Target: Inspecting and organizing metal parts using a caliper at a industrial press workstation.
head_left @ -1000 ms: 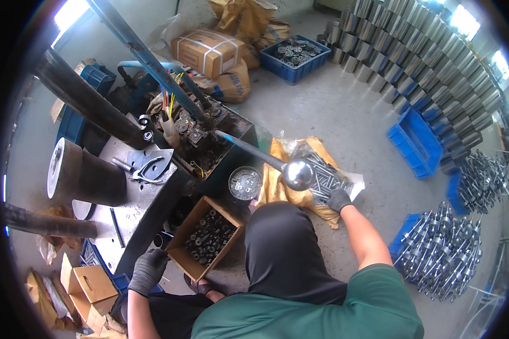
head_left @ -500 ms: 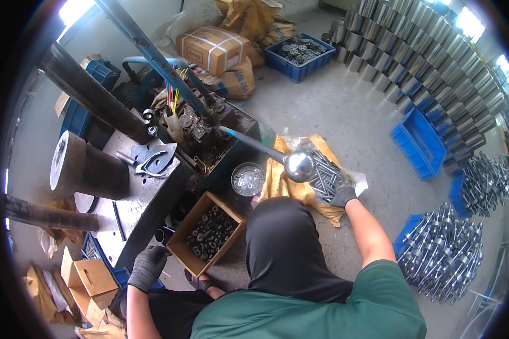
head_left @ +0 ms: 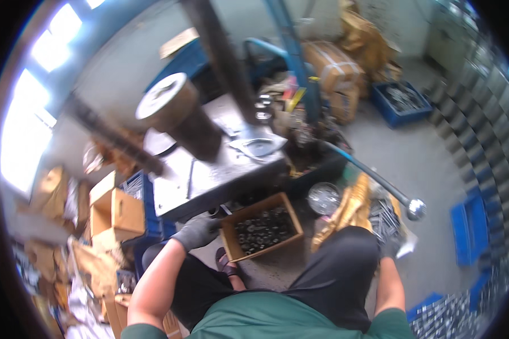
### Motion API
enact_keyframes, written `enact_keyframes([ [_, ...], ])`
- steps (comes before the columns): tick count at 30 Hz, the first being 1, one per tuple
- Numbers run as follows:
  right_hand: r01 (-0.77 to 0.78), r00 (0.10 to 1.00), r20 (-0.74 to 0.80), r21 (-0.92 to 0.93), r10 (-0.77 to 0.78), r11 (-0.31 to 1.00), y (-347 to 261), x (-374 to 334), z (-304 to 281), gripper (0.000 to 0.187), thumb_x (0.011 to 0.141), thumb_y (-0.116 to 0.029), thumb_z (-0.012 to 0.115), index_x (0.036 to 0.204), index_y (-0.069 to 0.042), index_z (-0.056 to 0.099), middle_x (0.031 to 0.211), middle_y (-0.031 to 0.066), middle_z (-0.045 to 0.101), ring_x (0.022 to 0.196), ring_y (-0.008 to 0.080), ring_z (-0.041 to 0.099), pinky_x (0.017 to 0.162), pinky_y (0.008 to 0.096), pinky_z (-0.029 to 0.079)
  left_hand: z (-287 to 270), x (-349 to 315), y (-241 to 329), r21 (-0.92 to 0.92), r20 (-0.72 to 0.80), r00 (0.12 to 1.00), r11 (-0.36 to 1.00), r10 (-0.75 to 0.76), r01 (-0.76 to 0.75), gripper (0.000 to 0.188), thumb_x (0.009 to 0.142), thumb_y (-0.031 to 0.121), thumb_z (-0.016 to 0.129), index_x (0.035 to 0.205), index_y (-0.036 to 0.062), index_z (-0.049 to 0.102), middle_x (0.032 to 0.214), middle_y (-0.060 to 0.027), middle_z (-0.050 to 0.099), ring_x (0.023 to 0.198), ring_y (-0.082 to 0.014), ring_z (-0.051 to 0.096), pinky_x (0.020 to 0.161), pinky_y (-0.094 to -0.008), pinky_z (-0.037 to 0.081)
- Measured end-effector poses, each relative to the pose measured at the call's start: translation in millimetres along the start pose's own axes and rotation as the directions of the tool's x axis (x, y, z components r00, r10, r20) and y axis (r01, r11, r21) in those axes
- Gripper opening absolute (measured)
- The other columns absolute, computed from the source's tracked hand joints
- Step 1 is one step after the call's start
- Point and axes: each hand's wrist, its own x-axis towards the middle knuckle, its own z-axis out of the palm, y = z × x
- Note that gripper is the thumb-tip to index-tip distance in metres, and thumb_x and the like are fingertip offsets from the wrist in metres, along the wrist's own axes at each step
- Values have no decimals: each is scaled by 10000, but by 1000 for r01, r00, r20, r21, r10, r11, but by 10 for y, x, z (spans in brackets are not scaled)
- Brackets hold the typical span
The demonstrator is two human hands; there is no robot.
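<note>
My left hand (head_left: 195,232), in a dark grey glove, is beside the left wall of an open cardboard box (head_left: 260,252). Its fingers look curled together; what they hold, if anything, does not show. Small dark metal parts (head_left: 264,229) fill the bottom of that box. Beyond my right knee, my gloved right hand (head_left: 388,247) rests at the near end of a heap of steel pins (head_left: 383,219). These lie on a torn brown paper bag (head_left: 349,206). Blur and the knee hide the right fingers.
A steel worktable (head_left: 172,189) with a thick cylinder (head_left: 195,124) stands ahead on the left. A ball-ended lever (head_left: 415,209) juts out above the pins. A round dish (head_left: 323,198) sits behind the box. Blue crates (head_left: 468,231) and stacked metal tubes line the right.
The view has swung left, so the scene sits farther right. My left hand has come closer to the cardboard box's edge. My right hand remains at the pins.
</note>
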Motion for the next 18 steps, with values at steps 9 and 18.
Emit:
enact_keyframes([
  [9, 170, 962, 216, 0, -166, 986, 522, 214, 244, 449, 994, -262, 570, 1332, 32, 582, 1400, 258, 562, 1325, 418, 496, 1127, 446, 391, 162, 96, -222, 113, -136, 978, 983, 156, -142, 295, 911, 283, 624, 1121, 119, 750, 945, -200, 734, 923, -400, 707, 865, -516, 541],
  [18, 0, 998, 64, -9, 0, 1000, 231, 98, 8, 1144, 715, -480, 861, 1570, 25, 292, 1483, 272, 497, 1421, 365, 441, 1199, 394, 336, 57, 86, -72, 146, 14, 1000, 989, 26, -28, 314, 932, 259, 615, 1199, 138, 729, 1058, -195, 719, 997, -394, 685, 907, -490, 538],
])
